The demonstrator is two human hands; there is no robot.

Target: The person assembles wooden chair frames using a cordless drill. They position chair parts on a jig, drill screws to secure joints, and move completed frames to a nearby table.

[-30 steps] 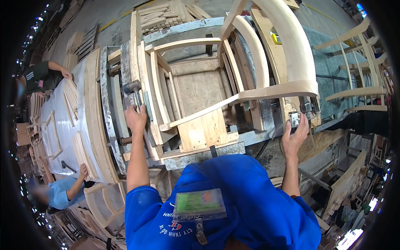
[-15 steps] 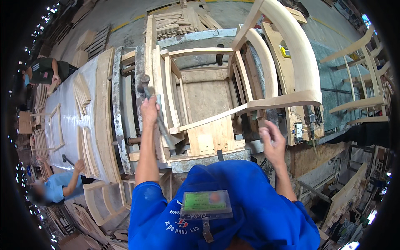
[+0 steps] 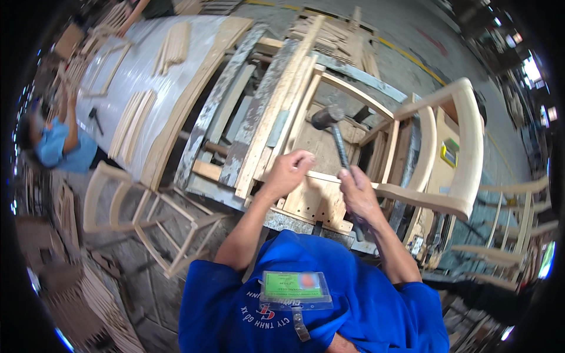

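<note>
Workshop concrete floor lies beyond both hands; left hand curls, fingers bent, on the pale unfinished wooden chair frame clamped in a jig; just right, right hand grips tight a dark-headed, dark-handled hammer, head raised above the frame.

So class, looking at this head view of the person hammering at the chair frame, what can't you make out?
- Whatever the left hand pinches: too small, hidden by its fingers.
- Lower end of the hammer handle: covered by the right hand.
- The jig bench front edge: hidden behind both forearms.
</note>
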